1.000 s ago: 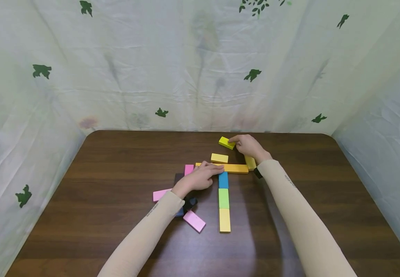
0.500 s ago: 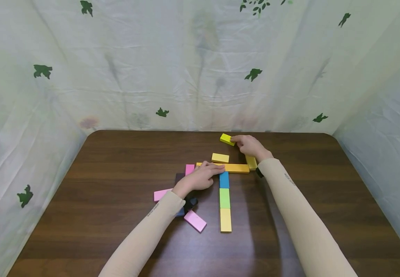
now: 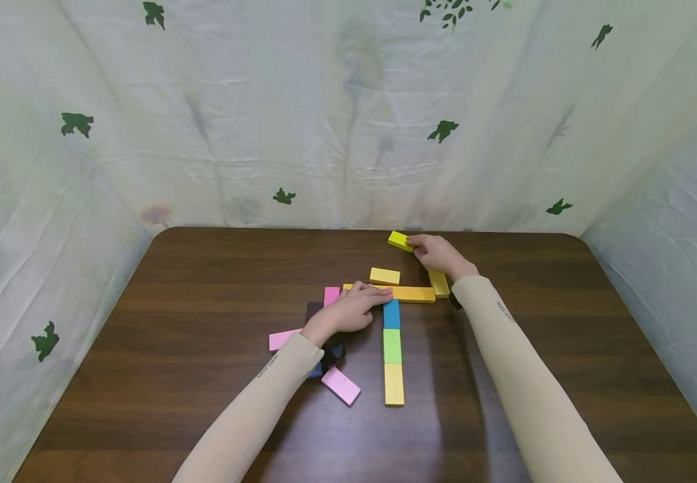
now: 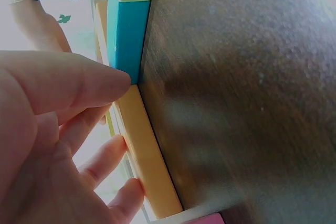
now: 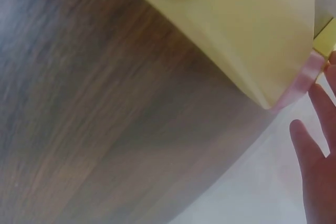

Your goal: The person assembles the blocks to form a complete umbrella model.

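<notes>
My left hand (image 3: 351, 310) lies with its fingers on the long orange block (image 3: 411, 294), as the left wrist view shows too. Its thumb is near where the orange block (image 4: 149, 156) meets the blue block (image 4: 126, 40). Near the table's far edge my right hand (image 3: 439, 253) holds the right end of a bright yellow block (image 3: 400, 241) between index finger and thumb; the thumb is largely hidden. In the right wrist view, fingers (image 5: 323, 114) show beyond a large pale yellow block (image 5: 236, 24) close to the camera, with a pink strip (image 5: 302, 82) beside it.
A column of blue (image 3: 391, 314), green (image 3: 392, 346) and pale yellow (image 3: 394, 384) blocks runs toward me. A yellow block (image 3: 384, 276) lies behind the orange one, another (image 3: 439, 284) by its right end. Pink blocks (image 3: 341, 386) and dark pieces lie around the left wrist.
The bright yellow block has shifted slightly right and toward the far edge together with my right hand. My left hand stays in place on the orange block.
</notes>
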### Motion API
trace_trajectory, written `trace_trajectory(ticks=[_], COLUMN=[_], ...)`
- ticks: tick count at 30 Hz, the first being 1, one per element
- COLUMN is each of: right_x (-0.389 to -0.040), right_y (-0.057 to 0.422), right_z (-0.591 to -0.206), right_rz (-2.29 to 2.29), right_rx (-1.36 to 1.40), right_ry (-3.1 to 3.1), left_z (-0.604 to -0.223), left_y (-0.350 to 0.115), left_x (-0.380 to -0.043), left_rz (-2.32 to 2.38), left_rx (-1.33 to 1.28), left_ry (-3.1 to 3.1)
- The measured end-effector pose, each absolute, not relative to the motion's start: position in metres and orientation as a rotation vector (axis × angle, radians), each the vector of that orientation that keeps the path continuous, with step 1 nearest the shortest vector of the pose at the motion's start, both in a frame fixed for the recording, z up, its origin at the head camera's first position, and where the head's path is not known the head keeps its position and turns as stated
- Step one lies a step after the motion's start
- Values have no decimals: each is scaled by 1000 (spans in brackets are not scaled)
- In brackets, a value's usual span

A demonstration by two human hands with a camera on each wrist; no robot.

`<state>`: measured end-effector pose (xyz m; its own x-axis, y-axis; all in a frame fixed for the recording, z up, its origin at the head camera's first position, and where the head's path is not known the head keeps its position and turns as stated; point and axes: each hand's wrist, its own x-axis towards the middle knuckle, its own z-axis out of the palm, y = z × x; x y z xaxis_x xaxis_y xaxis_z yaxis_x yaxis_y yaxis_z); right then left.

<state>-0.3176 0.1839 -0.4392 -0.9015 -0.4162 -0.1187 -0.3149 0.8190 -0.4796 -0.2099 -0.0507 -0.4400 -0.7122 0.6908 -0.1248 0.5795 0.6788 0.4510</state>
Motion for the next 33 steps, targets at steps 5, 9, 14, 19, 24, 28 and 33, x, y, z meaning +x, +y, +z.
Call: trace_trajectory(ticks=[5, 9, 14, 19, 24, 28, 33], right_x=[-319, -318, -318, -316, -316, -314, -308], right_y=[186, 187, 187, 187, 188, 190, 193], right_z=[-441, -441, -441, -440, -442, -441, -437], right_rz=[-716, -736, -730, -703, -686, -713, -791], right_rx=[-523, -511, -542, -555, -568, -591, -623], right_ry=[2766, 2767, 2775, 2791, 2814, 2824, 2834], left_z=[-441, -441, -441, -441, -442, -441, -438], left_y=[-51, -50, -50, -50, -49, -48, -49], left_x=[-210, -210, -210, -211, -211, -211, -211], left_rz=[553, 549, 548, 544, 537, 517, 505], left_rx=[1019, 1012, 1005, 1001, 1001, 991, 984], left_ry=[2613, 2614, 2612, 2609, 2608, 2605, 2601])
